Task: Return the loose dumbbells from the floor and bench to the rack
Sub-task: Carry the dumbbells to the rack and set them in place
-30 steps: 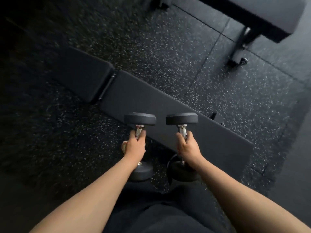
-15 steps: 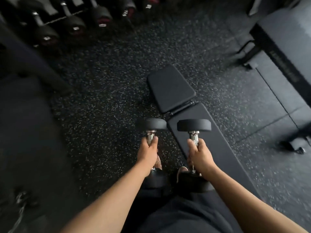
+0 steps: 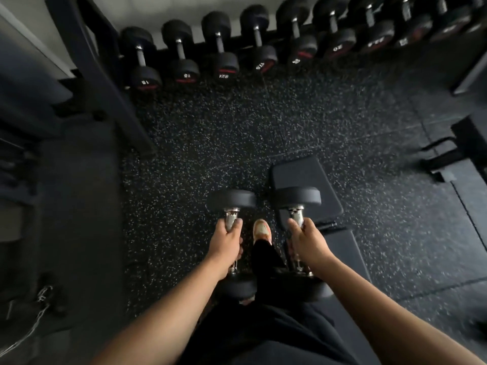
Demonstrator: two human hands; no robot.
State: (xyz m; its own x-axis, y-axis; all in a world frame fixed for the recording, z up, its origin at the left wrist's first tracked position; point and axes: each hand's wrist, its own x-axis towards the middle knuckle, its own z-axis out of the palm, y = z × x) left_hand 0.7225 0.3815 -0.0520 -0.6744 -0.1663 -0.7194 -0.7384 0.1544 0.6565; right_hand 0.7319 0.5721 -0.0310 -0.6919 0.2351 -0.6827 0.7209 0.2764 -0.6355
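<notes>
As we look down from the head camera, we find the left hand (image 3: 228, 239) clenched around the chrome handle of the left dumbbell (image 3: 232, 200), with one black head projecting ahead of the knuckles and the other sitting behind the wrist, close to the body. We find the right hand (image 3: 307, 239) wrapped likewise around the handle of the right dumbbell (image 3: 296, 197), its forward head ahead of the fingers and its rear head tucked below the forearm. Both weights are carried clear of the floor (image 3: 237, 133), side by side and roughly parallel, their handles pointing away from the person. Between them we note one shoe (image 3: 261, 230) planted on the speckled rubber. Beneath and just right of the right dumbbell lies the padded bench (image 3: 311, 175), its near end under that hand. Well ahead, along the top of the view, we record the rack (image 3: 263, 35) holding a row of black dumbbells, with numerals on the end faces that are mostly too blurred to read. Neither carried dumbbell touches the rack or the bench.
</notes>
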